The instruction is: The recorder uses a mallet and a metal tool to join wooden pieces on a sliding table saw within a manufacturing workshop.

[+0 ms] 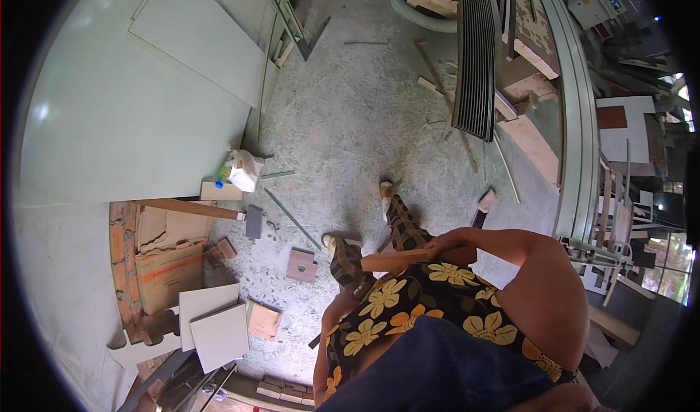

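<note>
A flat wooden board (397, 259) lies across the front of my body at waist height. My right hand (442, 244) is closed round its upper edge, and part of the board shows on either side of the fingers. Lower down, at my left hip, my left hand (353, 293) rests against the checked trousers (348, 265). Its fingers are mostly hidden, so whether they hold anything does not show. Both feet stand on the concrete floor (328, 113), which is scuffed and dusty.
Large pale panels (131, 113) lean at the left, beside a white plastic bag (246, 170). Thin strips (292, 217) and a square board piece (301, 265) litter the floor. Dark ribbed panels (477, 62) and long metal rails (580, 135) run along the right.
</note>
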The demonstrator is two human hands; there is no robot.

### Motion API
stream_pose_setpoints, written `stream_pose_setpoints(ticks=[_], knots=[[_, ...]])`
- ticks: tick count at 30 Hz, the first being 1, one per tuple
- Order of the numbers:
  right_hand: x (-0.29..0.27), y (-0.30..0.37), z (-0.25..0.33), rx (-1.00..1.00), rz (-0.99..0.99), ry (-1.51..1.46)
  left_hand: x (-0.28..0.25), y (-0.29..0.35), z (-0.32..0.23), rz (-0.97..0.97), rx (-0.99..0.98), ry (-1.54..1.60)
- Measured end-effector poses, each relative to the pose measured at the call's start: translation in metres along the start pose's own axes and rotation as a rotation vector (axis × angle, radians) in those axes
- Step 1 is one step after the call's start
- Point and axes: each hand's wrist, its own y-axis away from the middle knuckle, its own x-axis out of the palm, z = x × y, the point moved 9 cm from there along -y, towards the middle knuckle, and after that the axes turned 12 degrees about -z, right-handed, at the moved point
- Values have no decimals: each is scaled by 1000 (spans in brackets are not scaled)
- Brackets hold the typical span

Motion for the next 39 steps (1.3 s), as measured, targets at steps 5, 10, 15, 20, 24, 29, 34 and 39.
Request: stream_pose_setpoints(ticks=[5,10,15,20,24,29,34,39], knots=[[16,-24,-22,-9,-32,-215,14,-30,13,58,183,220],[-50,-101,-34,-271,-506,58,-57,-105,-43,-146,122,10],[-115,-168,65,-557,-817,-182,-106,-200,-90,-499,147,417],[-155,-226,148,-717,-870,-74,-117,-273,-128,-496,271,914],[-173,-250,199,-756,-717,222,-113,-328,-81,-572,224,1153],[-269,-340,120,-746,-736,-82,-107,-358,-9,-741,180,1213],[-358,-473,-208,186,-835,402,-103,-378,30,-877,216,1293],[-313,-506,-257,-297,-1352,-71,-129,-386,48,-864,278,1213]])
